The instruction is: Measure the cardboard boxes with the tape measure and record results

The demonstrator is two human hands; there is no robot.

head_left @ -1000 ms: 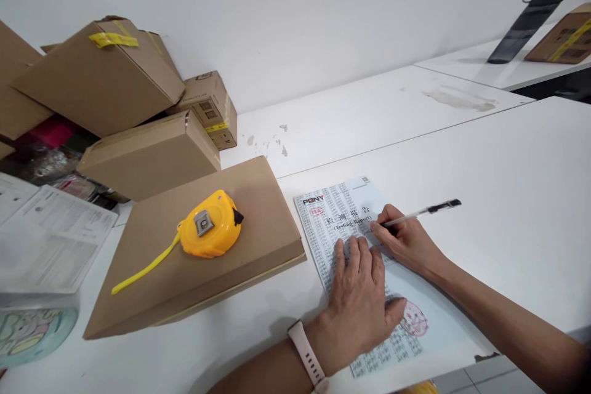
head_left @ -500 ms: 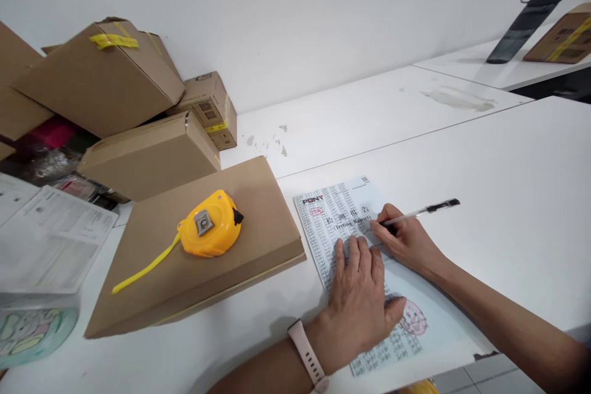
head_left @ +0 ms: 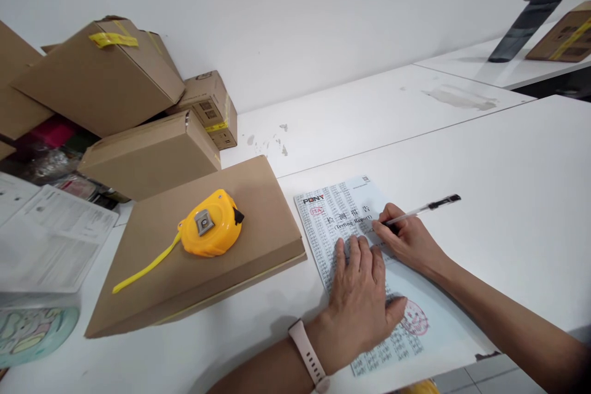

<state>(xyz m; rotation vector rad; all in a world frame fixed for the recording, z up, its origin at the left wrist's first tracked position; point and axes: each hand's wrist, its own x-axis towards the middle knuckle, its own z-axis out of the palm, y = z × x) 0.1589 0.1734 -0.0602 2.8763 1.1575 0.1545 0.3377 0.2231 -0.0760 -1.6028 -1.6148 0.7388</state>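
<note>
A light blue report sheet (head_left: 318,221), headed "PONY" and "Testing Report" and covered in rows of small handwriting, lies on the white table near its front edge. My left hand (head_left: 357,295) rests flat on it, fingers stretched out, next to a red round stamp. In a writing grip, my right hand (head_left: 413,240) holds a clear pen with a black cap end (head_left: 429,206). The pen's tip is hidden behind my fingers, close to the sheet just right of the printed title. A pale pink watch strap circles my left wrist.
Left of the sheet, a yellow tape measure (head_left: 211,223) with a wrist strap lies on a flat cardboard box (head_left: 249,197). More cardboard boxes (head_left: 101,74) are piled behind it. Printed papers (head_left: 64,240) are at far left. A dark water bottle (head_left: 526,24) stands at back right.
The view has shifted very slightly. Both hands keep the same pose, with the pen still held close to the sheet.
</note>
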